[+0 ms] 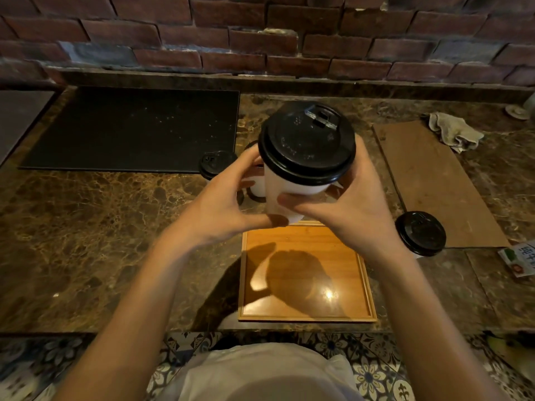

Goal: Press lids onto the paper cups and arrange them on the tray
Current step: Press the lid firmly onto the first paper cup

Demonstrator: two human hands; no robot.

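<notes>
A white paper cup (pixel 292 188) with a black lid (pixel 307 141) on it is held up in the air above the far edge of the wooden tray (pixel 304 316). My left hand (pixel 220 204) grips its left side and my right hand (pixel 350 209) wraps its right side and base. The tray's floor holds nothing but shadow. Another lidded cup (pixel 420 233) stands on the counter right of the tray. A third lidded cup (pixel 215 163) stands behind my left hand, and one more white cup (pixel 257 183) is partly hidden between my fingers.
A black mat (pixel 130 128) lies on the marble counter at the back left. A brown board (pixel 434 183) lies at the right with a crumpled cloth (pixel 453 131) at its far end. A printed packet (pixel 519 260) sits at the right edge. A brick wall closes the back.
</notes>
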